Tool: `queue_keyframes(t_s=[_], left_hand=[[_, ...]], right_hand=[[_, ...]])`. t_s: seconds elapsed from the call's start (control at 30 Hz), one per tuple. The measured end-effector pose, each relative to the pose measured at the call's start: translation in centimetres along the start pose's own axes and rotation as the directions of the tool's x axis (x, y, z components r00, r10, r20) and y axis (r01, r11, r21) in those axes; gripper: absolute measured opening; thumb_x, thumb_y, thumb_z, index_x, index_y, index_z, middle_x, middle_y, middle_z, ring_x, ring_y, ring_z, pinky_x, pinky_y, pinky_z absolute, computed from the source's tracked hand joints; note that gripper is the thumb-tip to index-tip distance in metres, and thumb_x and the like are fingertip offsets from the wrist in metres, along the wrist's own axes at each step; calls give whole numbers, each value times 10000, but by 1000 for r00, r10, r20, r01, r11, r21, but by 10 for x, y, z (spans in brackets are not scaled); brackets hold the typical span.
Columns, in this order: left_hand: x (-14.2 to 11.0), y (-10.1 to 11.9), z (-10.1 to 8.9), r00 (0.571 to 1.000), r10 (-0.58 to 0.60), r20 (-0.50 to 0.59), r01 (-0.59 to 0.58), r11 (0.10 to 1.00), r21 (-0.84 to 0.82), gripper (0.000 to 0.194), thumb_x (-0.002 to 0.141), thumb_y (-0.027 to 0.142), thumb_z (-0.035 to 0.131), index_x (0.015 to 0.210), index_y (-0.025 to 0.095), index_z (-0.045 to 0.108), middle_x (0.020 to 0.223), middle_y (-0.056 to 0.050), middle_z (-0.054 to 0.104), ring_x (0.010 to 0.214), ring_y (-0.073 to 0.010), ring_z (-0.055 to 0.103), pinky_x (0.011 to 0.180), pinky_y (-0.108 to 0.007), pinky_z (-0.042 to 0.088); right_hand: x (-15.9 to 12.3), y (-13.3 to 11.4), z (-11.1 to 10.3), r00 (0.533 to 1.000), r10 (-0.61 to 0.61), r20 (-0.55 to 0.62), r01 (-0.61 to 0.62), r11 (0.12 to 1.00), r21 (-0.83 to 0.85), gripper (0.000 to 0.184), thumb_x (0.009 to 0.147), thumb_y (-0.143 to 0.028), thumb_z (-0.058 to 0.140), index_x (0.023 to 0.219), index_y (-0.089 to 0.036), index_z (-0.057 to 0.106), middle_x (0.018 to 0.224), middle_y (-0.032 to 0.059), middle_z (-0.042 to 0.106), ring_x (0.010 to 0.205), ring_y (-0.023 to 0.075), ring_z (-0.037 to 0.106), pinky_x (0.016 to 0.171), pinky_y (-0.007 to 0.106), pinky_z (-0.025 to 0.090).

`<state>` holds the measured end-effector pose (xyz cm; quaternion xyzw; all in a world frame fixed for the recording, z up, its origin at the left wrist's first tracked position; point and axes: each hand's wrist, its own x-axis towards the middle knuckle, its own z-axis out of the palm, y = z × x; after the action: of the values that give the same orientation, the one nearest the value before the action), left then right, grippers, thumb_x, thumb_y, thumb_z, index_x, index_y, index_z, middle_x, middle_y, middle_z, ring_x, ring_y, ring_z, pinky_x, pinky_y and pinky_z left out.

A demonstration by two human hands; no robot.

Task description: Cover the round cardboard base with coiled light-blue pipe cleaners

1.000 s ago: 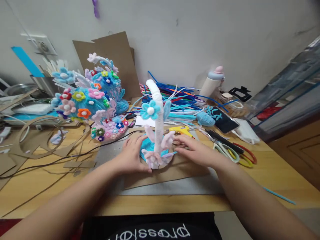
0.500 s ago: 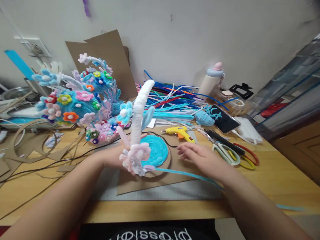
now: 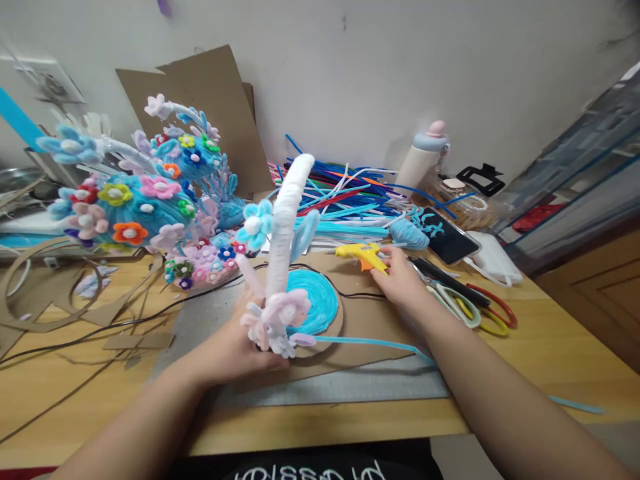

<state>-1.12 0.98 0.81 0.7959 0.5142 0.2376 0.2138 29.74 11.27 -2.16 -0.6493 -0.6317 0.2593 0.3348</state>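
My left hand (image 3: 233,350) is closed on the near left edge of a round cardboard base (image 3: 334,325), its fingers partly hidden by pink flowers. On that base lies a coiled spiral of blue pipe cleaner (image 3: 320,300), with a loose blue strand (image 3: 370,343) trailing to the right. A curved stem wrapped in white (image 3: 283,227) rises from the base's left side, bearing a blue flower (image 3: 255,224), a blue leaf (image 3: 305,235) and pale pink flowers (image 3: 285,312). My right hand (image 3: 400,277) has its fingers closed around the handle of a yellow glue gun (image 3: 361,253), whose nozzle points left.
Finished flower-covered pieces (image 3: 143,207) stand at the left by cardboard offcuts (image 3: 30,320). Behind lies a heap of pipe cleaners (image 3: 345,200). Scissors (image 3: 457,303), a phone (image 3: 450,240) and a bottle (image 3: 423,157) are at the right. A black cord (image 3: 150,312) crosses the table.
My right hand has moved up and forward, from lying near the glue gun to gripping its handle. The view has shifted slightly; my left hand stays at the base.
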Motion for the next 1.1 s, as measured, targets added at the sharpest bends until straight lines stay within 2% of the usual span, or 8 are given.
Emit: queue_keyframes(t_s=[0.13, 0.3, 0.33, 0.43, 0.57, 0.73, 0.87, 1.1], left_hand=[[4, 4, 2, 990, 25, 142, -21, 999, -31, 626, 638, 447, 752, 1225, 343, 562, 1304, -38, 508, 1189, -324, 479, 1026, -523, 381], [-17, 15, 8, 983, -69, -170, 49, 992, -118, 617, 658, 448, 739, 1195, 268, 494, 1209, -88, 511, 1121, -322, 506, 949, -524, 434], [-28, 18, 11, 944, -91, -316, 48, 989, -141, 497, 729, 406, 679, 1164, 267, 483, 1144, -78, 523, 1071, -293, 532, 906, -496, 464], [-61, 28, 19, 647, 1, -762, -38, 999, -31, 279, 796, 147, 568, 1002, 326, 512, 795, 12, 505, 761, -189, 567, 739, -399, 501], [-69, 47, 24, 852, 453, -261, -413, 889, 195, 431, 810, 39, 437, 1098, 348, 524, 777, 10, 647, 660, -171, 615, 586, -345, 514], [-28, 73, 41, 875, 481, 56, -460, 789, 408, 536, 855, 49, 428, 1381, 112, 345, 1253, -157, 599, 989, -256, 647, 729, -371, 579], [-19, 70, 66, 956, 292, 27, -247, 751, 612, 511, 785, 5, 453, 1289, 79, 477, 963, -136, 693, 576, -222, 651, 423, -339, 532], [-37, 46, 67, 853, 446, -272, -303, 846, 439, 244, 862, 102, 528, 1097, 99, 595, 828, -87, 702, 657, -217, 668, 522, -339, 567]], right_hand=[[-3, -9, -16, 999, 13, -39, -2, 962, 271, 525, 731, -352, 580, 1202, -198, 408, 1127, 113, 605, 997, 254, 605, 822, 393, 490], [-18, -27, -37, 977, -13, 211, -95, 864, 494, 214, 692, -369, 640, 795, -203, 553, 699, 25, 604, 666, 202, 618, 633, 341, 509], [-21, -29, -40, 969, -25, 247, -110, 849, 516, 211, 697, -363, 653, 799, -202, 565, 693, 19, 598, 650, 189, 609, 626, 330, 506], [-26, -33, -43, 939, -71, 336, -143, 809, 570, 256, 715, -329, 696, 918, -204, 604, 818, 27, 628, 679, 153, 591, 634, 290, 494], [-27, -37, -43, 876, -104, 471, -222, 780, 585, 280, 734, -328, 714, 964, -194, 627, 943, 55, 665, 667, 127, 571, 607, 264, 471], [-35, -47, -43, 834, -115, 539, -136, 905, 404, 329, 758, -440, 681, 929, -159, 672, 923, 78, 700, 689, 156, 597, 652, 299, 487], [-47, -50, -40, 819, -30, 572, -72, 985, 155, 392, 739, -489, 671, 935, -152, 707, 904, 90, 731, 828, 239, 654, 750, 353, 510], [-63, -56, -36, 791, -101, 604, 116, 993, 13, 336, 785, -469, 618, 1016, -250, 726, 948, 23, 753, 893, 278, 686, 804, 391, 533]])
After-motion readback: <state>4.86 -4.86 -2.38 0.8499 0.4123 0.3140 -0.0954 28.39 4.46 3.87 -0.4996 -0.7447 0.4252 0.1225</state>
